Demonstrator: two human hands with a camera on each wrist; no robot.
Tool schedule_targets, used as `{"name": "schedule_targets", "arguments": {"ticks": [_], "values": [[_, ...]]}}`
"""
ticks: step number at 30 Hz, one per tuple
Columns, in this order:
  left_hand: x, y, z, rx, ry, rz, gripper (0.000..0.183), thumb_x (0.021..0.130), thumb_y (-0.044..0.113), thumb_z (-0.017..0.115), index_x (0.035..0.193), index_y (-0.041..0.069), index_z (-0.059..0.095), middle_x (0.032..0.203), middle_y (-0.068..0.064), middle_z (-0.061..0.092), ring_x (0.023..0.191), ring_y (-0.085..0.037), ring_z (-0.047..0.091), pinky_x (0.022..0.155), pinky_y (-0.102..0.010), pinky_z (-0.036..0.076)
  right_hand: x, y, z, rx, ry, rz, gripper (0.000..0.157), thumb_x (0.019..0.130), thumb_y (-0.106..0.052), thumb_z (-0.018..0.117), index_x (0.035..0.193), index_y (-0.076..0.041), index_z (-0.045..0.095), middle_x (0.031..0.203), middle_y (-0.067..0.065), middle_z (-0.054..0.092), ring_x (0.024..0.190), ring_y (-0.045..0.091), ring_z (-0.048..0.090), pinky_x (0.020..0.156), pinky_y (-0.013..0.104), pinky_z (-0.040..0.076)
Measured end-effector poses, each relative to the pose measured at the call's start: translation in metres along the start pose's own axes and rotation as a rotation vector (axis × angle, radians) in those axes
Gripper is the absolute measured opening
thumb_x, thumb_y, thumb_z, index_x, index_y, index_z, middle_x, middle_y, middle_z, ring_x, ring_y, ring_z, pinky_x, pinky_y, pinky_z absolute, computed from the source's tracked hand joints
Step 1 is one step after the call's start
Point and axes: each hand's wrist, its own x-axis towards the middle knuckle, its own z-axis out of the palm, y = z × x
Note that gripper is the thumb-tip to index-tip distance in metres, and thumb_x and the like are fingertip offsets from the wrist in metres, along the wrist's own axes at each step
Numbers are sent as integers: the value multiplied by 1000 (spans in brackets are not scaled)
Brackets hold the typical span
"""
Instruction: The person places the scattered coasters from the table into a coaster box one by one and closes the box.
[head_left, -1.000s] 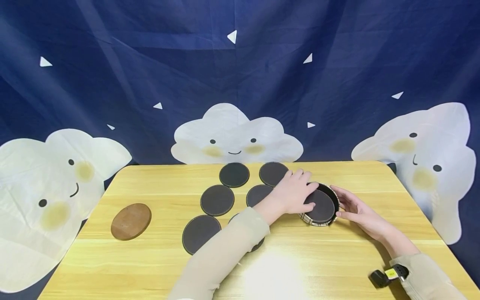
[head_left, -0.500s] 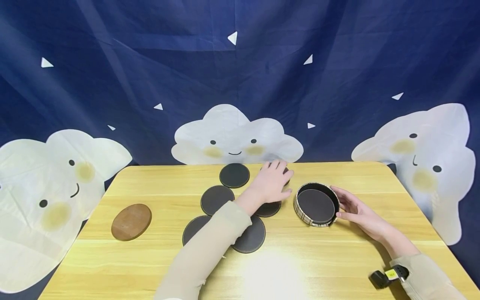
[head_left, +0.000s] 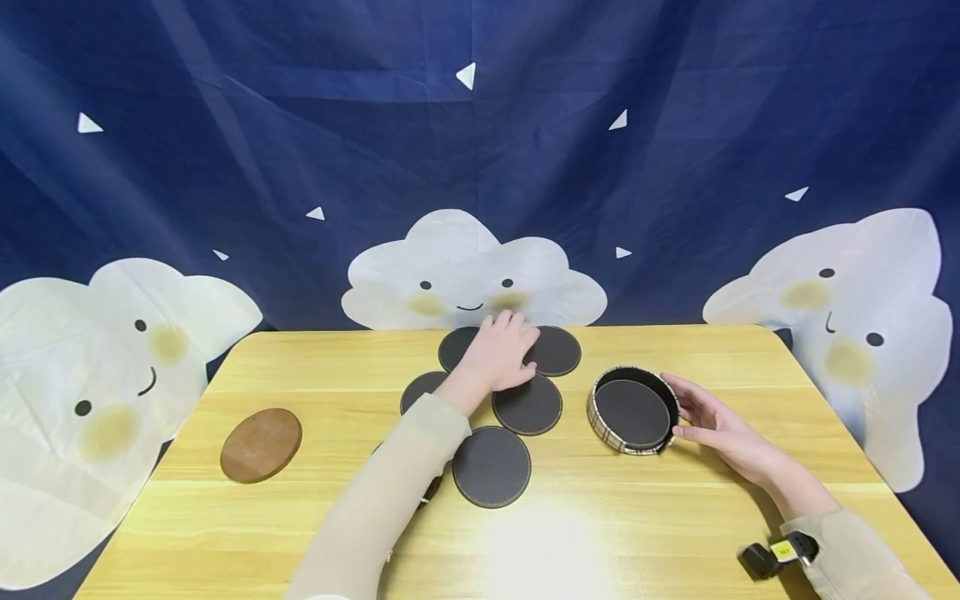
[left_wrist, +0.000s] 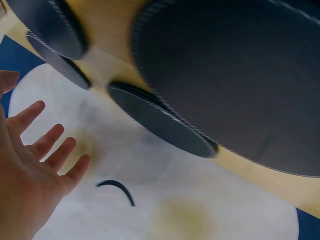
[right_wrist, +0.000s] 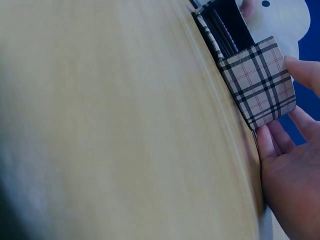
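Observation:
My left hand point(head_left: 498, 354) is over the back row of round black stitched coasters, its fingers spread and holding nothing; in the left wrist view the hand point(left_wrist: 35, 170) hangs free with fingers apart. It partly hides the back left coaster point(head_left: 453, 343); the back right coaster point(head_left: 557, 350) lies just beside it. Toward me lie the middle right coaster point(head_left: 528, 405) and front right coaster point(head_left: 492, 467). My right hand point(head_left: 723, 427) grips the side of a round plaid coaster holder point(right_wrist: 260, 82), thumb near its top edge and fingers low on the wall. A black disc point(head_left: 632, 412) shows inside it.
A brown round wooden disc point(head_left: 261, 445) lies at the table's left. My left sleeve point(head_left: 382, 492) covers part of the left-hand coasters. Behind the wooden table point(head_left: 637, 525) hangs a dark blue curtain point(head_left: 525, 150) with white clouds.
My left hand has moved left from over the coaster holder, past the back right coaster, to the back left one. The right hand and the holder have stayed in place.

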Motion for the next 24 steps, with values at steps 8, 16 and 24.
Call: {"name": "schedule_targets", "arguments": {"ticks": [8, 16, 24], "values": [[-5, -22, 11, -37, -43, -70, 56, 100, 51, 61, 147, 20, 57, 146, -12, 52, 140, -33, 45, 113, -56, 40, -1, -1, 1, -8, 8, 10, 74, 102, 10, 52, 167, 1, 19, 158, -14, 48, 133, 0, 57, 106, 13, 44], [-8, -36, 20, -76, -70, -121, 56, 98, 50, 63, 143, 19, 57, 150, -16, 50, 142, -38, 45, 115, -58, 39, -1, -2, 1, -8, 11, 14, 75, 101, 10, 53, 167, 2, 19, 158, -16, 48, 133, -1, 56, 106, 13, 44], [-8, -46, 35, -104, -90, -147, 60, 97, 50, 65, 149, 20, 54, 155, -19, 46, 144, -40, 43, 118, -63, 35, 0, -1, 0, -22, 13, 18, 75, 102, 9, 55, 167, 3, 19, 157, -15, 48, 134, -1, 56, 106, 13, 45]]}}
